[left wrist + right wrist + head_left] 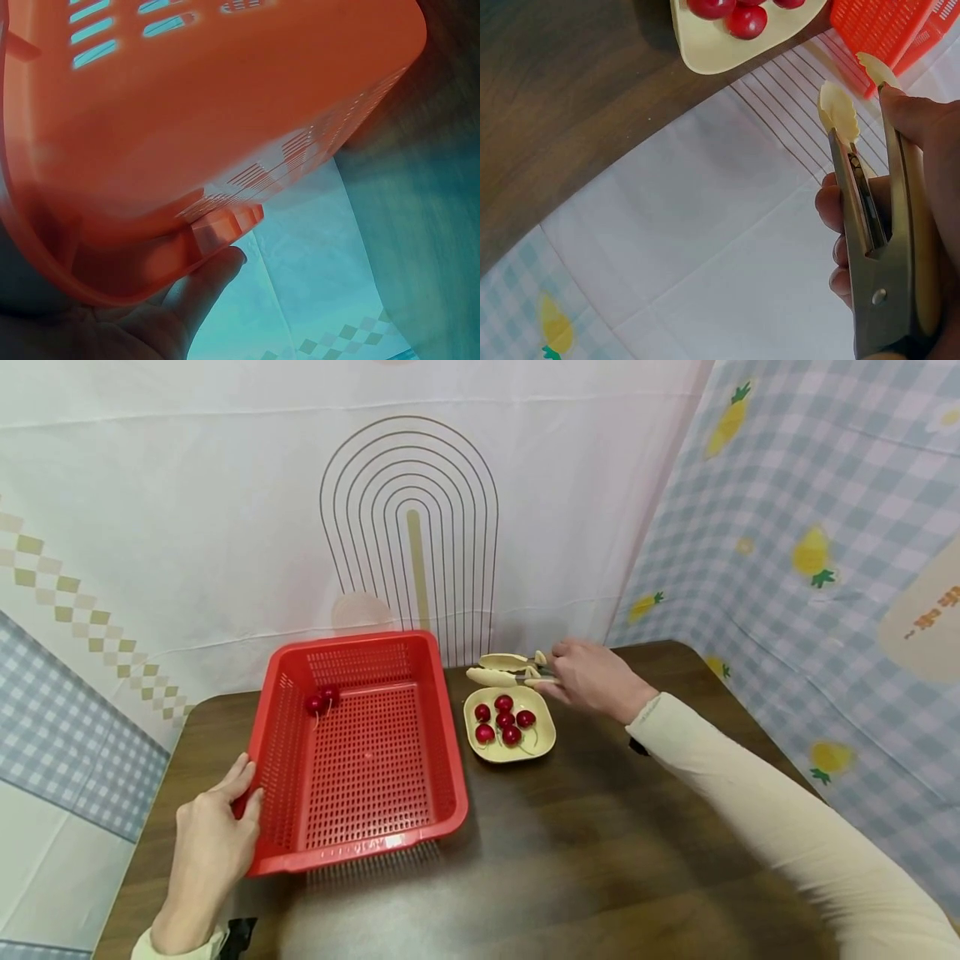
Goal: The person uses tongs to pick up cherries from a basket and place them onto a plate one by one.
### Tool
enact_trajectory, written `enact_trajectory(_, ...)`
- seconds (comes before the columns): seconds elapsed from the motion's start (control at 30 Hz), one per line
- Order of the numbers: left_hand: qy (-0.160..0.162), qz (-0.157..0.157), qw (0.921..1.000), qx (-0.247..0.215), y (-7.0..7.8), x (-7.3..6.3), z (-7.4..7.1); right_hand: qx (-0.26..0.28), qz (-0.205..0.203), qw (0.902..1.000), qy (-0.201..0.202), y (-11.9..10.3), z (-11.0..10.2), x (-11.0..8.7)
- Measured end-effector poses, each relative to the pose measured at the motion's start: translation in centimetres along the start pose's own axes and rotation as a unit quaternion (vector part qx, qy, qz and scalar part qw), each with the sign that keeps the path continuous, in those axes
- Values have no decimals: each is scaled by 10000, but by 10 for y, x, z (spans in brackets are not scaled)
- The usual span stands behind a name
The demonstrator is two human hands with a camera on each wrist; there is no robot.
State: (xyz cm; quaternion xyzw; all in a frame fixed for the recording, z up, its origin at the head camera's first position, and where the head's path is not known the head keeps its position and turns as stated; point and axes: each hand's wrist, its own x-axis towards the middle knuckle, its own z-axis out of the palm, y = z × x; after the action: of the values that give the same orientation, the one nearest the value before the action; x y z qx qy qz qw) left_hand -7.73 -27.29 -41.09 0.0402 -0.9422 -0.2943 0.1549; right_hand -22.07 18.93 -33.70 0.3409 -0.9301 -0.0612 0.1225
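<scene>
My left hand [217,827] grips the left rim of a red plastic basket [367,839], its thumb showing on the outside of the rim in the left wrist view. Two dark red cherries [315,703] lie inside, near the basket's back left corner. To the basket's right stands a small pale yellow dish [543,739] holding several cherries [512,735] with stems. Above the dish's far edge, my right hand [596,681] holds a pair of metal tongs [892,292] with cream, scalloped tips [491,677]. The tips are spread apart with nothing between them.
Everything stands on a dark wooden table [570,868]. A white patterned cloth [225,527] hangs behind it, and a blue checked cloth [810,485] with pineapple prints hangs along the right side.
</scene>
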Motion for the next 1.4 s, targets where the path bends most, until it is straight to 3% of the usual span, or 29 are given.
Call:
enact_trajectory(0.27,-64,-82,9999,6,0,0,-1,3,-172,9998,115,-5,-9,12)
enact_trajectory(0.53,-50,-36,10000,2,1,0,0,88,42,9998,-146,-10,-16,27)
enact_trajectory(0.87,-16,26,10000,-13,1,0,0,-75,-85,9995,-291,-16,-24,43)
enact_trajectory(1.4,-5,17,10000,-8,1,0,0,-176,-362,9991,-127,-23,-30,65)
